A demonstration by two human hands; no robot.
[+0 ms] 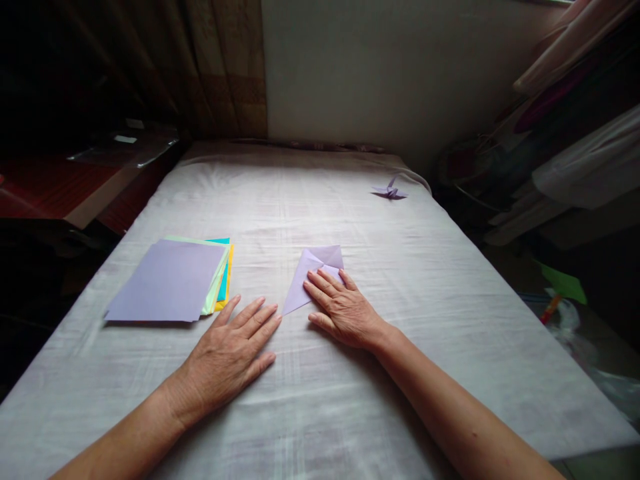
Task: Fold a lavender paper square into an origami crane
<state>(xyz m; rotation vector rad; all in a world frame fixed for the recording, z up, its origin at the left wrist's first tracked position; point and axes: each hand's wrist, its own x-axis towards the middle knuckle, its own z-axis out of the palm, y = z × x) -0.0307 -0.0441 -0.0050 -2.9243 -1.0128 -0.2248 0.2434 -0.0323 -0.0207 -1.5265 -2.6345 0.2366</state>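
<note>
A partly folded lilac paper (311, 270) lies on the white cloth (350, 373) in the middle. My right hand (345, 310) lies flat with its fingers stretched onto the paper's lower right part, pressing it down. My left hand (233, 353) rests flat and open on the cloth, just left of the paper's pointed corner and apart from it, holding nothing. A stack of coloured sheets (173, 280), lilac on top with green, teal and yellow edges showing, lies to the left of my left hand.
A small folded lilac paper crane (390, 192) sits at the far right of the cloth. A dark wooden surface (65, 187) stands to the left. Clothes and clutter (575, 153) fill the right side, beyond the bed's edge.
</note>
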